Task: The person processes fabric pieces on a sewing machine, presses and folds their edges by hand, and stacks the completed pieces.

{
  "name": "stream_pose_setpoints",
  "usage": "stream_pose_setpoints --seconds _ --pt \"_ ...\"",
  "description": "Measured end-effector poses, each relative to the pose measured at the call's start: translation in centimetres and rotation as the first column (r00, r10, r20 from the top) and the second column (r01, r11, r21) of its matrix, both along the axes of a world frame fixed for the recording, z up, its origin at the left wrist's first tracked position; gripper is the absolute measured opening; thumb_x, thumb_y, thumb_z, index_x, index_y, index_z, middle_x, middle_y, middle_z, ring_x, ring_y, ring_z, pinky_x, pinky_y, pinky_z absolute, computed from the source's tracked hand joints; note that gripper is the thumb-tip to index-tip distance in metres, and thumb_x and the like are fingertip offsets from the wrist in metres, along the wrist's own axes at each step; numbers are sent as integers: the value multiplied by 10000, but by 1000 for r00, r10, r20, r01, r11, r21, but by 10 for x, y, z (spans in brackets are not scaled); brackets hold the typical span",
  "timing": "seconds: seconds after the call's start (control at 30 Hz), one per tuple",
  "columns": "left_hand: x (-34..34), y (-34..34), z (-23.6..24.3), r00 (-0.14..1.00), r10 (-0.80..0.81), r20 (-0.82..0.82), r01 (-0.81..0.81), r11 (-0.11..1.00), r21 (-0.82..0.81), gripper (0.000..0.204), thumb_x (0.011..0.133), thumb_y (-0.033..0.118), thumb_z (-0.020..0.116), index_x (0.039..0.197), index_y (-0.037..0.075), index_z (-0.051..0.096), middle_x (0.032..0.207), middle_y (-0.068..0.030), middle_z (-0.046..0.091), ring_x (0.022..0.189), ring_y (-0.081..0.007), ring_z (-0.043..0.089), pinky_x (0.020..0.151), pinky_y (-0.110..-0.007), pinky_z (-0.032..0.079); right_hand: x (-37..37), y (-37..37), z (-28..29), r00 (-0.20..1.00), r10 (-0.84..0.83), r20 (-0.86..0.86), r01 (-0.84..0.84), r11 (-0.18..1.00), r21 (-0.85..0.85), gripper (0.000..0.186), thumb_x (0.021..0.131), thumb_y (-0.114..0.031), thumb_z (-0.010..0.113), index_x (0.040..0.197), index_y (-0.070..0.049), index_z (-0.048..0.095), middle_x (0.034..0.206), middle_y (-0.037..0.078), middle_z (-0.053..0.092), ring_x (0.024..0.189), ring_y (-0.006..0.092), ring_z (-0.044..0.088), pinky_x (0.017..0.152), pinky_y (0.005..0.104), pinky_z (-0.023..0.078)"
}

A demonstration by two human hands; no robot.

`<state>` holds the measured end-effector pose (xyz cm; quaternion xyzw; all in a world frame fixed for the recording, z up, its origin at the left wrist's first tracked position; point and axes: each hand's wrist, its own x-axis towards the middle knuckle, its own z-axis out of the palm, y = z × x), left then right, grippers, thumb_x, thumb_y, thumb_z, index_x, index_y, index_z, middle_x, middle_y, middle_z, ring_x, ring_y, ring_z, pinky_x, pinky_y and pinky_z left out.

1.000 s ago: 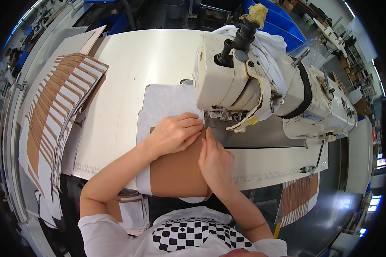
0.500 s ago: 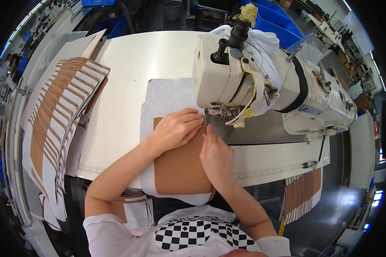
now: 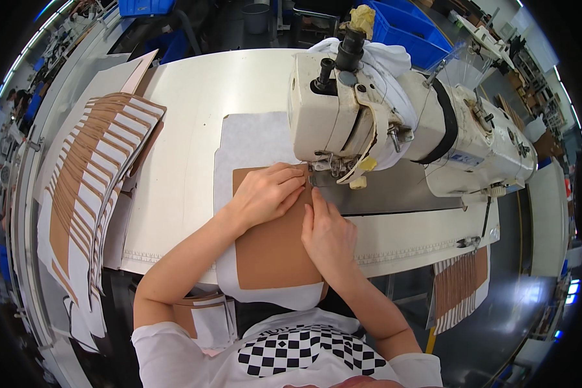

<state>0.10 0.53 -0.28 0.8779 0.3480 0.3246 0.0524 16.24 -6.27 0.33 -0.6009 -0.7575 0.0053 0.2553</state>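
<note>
Brown panel (image 3: 275,255) slid forward under left hand (image 3: 268,195), looked light, bendy, best held edgewise beside right hand (image 3: 330,238), both grips unclear.

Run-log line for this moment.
left hand: on brown panel; right hand: at panel's right edge; panel: atop white sheet; sewing machine: ahead, right

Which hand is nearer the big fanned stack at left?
Left: the left hand, on the brown panel, is right of the fanned stack; the right hand is farther right.
</note>
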Motion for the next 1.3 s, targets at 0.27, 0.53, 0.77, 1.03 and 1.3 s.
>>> stream_pose_setpoints --seconds 0.27,0.53,0.77,1.03,1.3 --pt "0 -1 3 1000 3 15 -3 1000 28 165 753 79 729 912 40 708 987 -70 700 950 -239 664 769 -336 565 0 -1 0 1000 -3 6 3 999 -48 394 847 -129 611 1217 4 583 697 83 644 485 232 628 441 335 508" --pt "-1 -3 5 1000 8 29 -8 1000 17 156 742 76 735 893 40 715 958 -69 705 954 -236 665 761 -328 565 -2 -4 2 1000 4 11 -3 996 -86 428 864 -142 602 1265 3 558 697 74 665 481 230 634 442 331 512" --pt "-2 -3 4 1000 -2 16 2 999 45 169 742 70 734 907 36 716 968 -72 705 966 -234 666 759 -330 570 -6 -3 3 998 -43 -37 36 985 -166 367 911 -172 580 1232 6 580 788 143 692 575 300 666 507 375 539" --pt "-2 -3 6 999 -33 -4 33 998 60 166 776 106 703 923 30 710 994 -64 699 952 -208 650 726 -315 563 -5 -2 4 999 -33 -8 31 985 -171 371 914 -172 577 1235 14 578 798 138 687 573 293 665 501 367 539" --pt "0 -2 8 999 -18 32 18 1000 15 149 746 77 735 886 30 720 934 -75 705 966 -248 667 754 -336 572 -5 -1 4 999 -35 11 36 984 -177 368 917 -172 570 1234 15 578 743 130 670 536 292 648 492 379 532"
